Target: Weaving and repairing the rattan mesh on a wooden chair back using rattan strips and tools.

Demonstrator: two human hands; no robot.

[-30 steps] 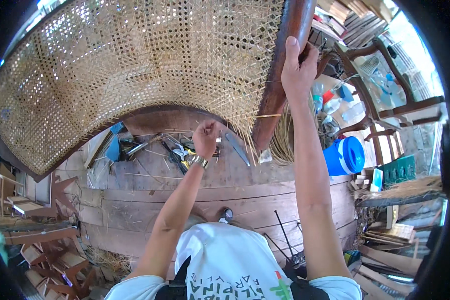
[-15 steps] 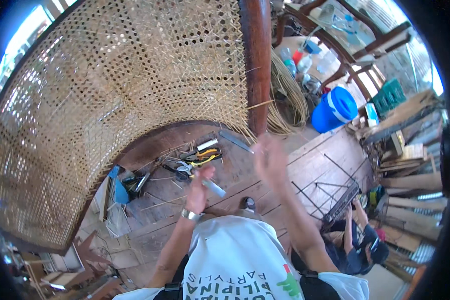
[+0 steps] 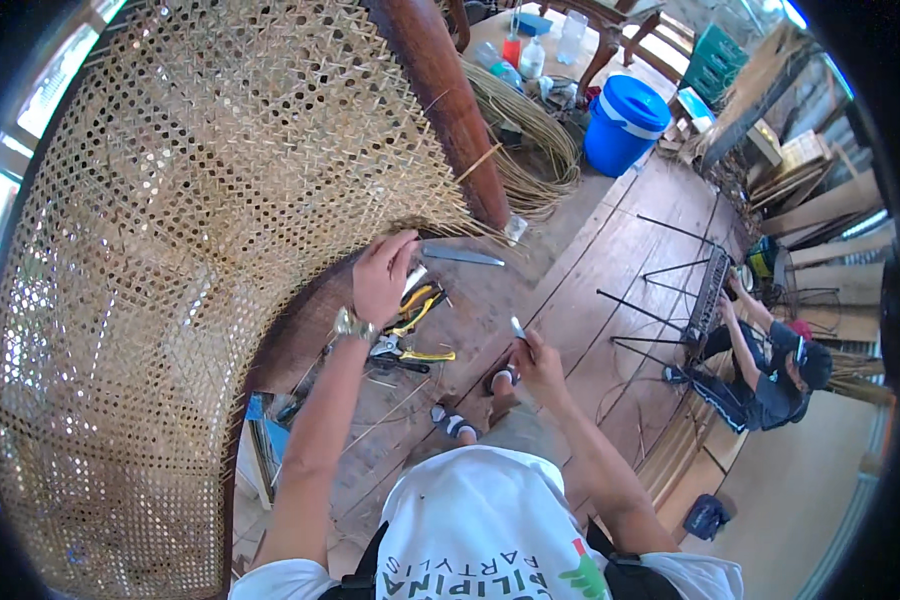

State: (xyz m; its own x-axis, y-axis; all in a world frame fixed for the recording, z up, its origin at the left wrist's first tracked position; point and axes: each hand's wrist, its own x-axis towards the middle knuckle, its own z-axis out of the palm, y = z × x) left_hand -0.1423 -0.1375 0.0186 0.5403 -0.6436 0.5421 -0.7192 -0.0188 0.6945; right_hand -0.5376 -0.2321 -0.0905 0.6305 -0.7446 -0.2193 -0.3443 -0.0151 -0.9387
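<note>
Plank floor, tools scattered. My right hand (image 3: pixel 538 368) has come off the frame (image 3: pixel 440 100), now low, pinching a small blade (image 3: pixel 517 327). Left hand (image 3: pixel 382 278) stays at the cane panel (image 3: pixel 200 250) edge, fingers curled on strands beside the pliers (image 3: pixel 415 305).

Left hand (image 3: pixel 382 277) reaches forward, fingers curled; right hand (image 3: pixel 538 368) hangs lower, apparently pinched shut.

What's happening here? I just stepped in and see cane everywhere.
A person is working on a large woven cane panel in a curved wooden frame. Their left hand is at the panel's loose lower edge, above pliers on the plank floor. Their right hand holds a small blade-like tool. Another person sits nearby.
</note>
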